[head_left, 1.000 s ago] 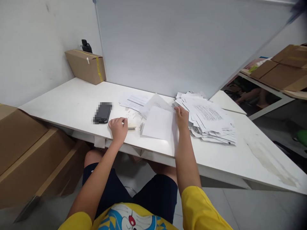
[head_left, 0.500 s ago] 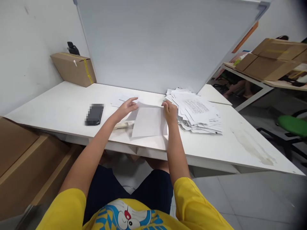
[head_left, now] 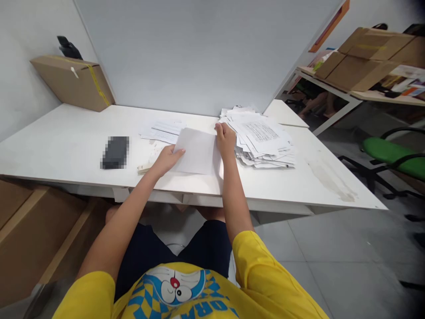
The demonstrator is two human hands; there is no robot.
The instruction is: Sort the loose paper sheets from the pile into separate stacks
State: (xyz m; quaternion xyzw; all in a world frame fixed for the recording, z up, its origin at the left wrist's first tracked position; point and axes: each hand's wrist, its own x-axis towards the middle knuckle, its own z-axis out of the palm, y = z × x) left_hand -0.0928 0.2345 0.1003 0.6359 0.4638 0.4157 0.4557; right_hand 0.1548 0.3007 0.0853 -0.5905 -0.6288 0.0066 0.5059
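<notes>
A blank white sheet of paper [head_left: 195, 153] is held up between my two hands, tilted just above the table's front part. My left hand [head_left: 167, 158] grips its left edge, thumb on top and the other fingers behind it. At the sheet's right edge, my right hand [head_left: 226, 138] is closed on the paper. Beyond the sheet, to the left, lie a few printed papers [head_left: 162, 131]. A tall, untidy stack of printed papers [head_left: 262, 137] stands just right of my right hand. Partly covered by my left wrist is a small pale object [head_left: 144, 168] whose kind I cannot make out.
The white table [head_left: 66, 150] bears a dark, blurred-out object [head_left: 115, 152] on the left. A cardboard box [head_left: 75, 82] stands at the back left, against a white board [head_left: 186, 53]. A green chair [head_left: 392, 150] and another table with cardboard boxes [head_left: 361, 57] are off right.
My left hand, open beside the sheet before, has closed on its left edge. The paper has tilted a little. The whole view has shifted slightly, and more of the printed papers behind shows.
</notes>
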